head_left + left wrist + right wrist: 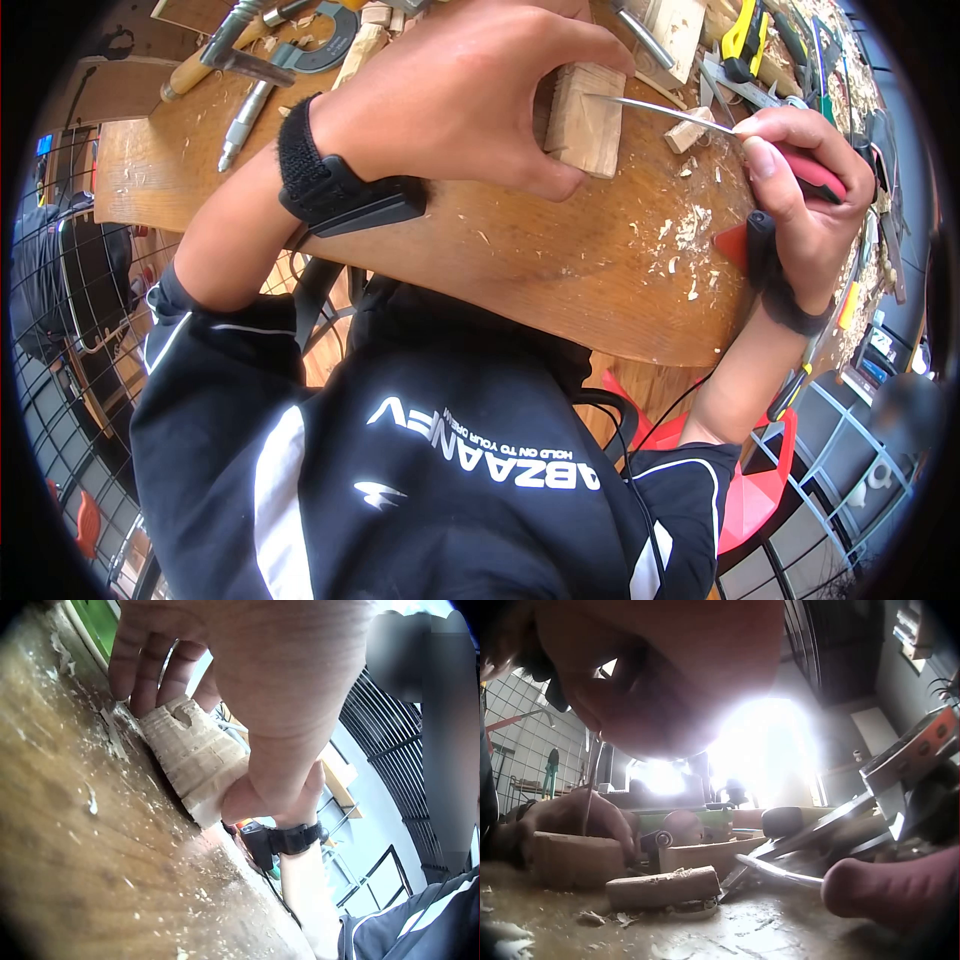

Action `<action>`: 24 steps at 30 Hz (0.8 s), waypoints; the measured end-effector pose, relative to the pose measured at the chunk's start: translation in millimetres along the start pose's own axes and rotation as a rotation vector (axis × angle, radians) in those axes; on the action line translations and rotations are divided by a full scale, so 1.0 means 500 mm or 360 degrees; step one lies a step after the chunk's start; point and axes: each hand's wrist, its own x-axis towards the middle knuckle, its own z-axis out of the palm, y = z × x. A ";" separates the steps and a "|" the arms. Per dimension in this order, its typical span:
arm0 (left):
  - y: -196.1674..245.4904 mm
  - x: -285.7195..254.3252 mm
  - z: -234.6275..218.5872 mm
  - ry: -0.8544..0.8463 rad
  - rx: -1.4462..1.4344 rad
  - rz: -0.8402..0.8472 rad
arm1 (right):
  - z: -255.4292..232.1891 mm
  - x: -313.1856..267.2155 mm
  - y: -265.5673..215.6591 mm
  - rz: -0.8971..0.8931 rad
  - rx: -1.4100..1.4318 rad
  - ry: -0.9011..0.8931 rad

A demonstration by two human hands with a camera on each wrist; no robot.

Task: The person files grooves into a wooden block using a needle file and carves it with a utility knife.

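Note:
A rectangular wood block (585, 125) rests on the table near its far edge, gripped between the thumb and fingers of my left hand (450, 95). In the left wrist view, the block (191, 761) has a notch in one end, and my left hand (277, 682) spans it. My right hand (815, 200) holds a red-handled tool (818, 178), thumb and forefinger pinching near its thin blade (672, 111). The blade's tip meets the block's top face. In the right wrist view the blade (592, 784) comes down onto the block (577, 859), below my right hand (660, 675).
A small wood offcut (690, 130) lies right of the block. Shavings (690, 235) scatter over the table (560, 265). A yellow cutter (740, 42) and other tools lie at the back right, a micrometer (325, 48) at the back left. A pink handle (885, 892) shows at right.

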 end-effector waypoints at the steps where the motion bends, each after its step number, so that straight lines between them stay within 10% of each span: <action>1: 0.000 0.000 0.000 0.0000 0.0000 0.0000 | 0.001 0.000 -0.003 0.0000 0.0000 0.0000; 24: -0.001 0.000 0.000 -0.0007 0.0009 0.0010 | 0.006 0.000 -0.001 -0.0109 -0.0040 -0.0009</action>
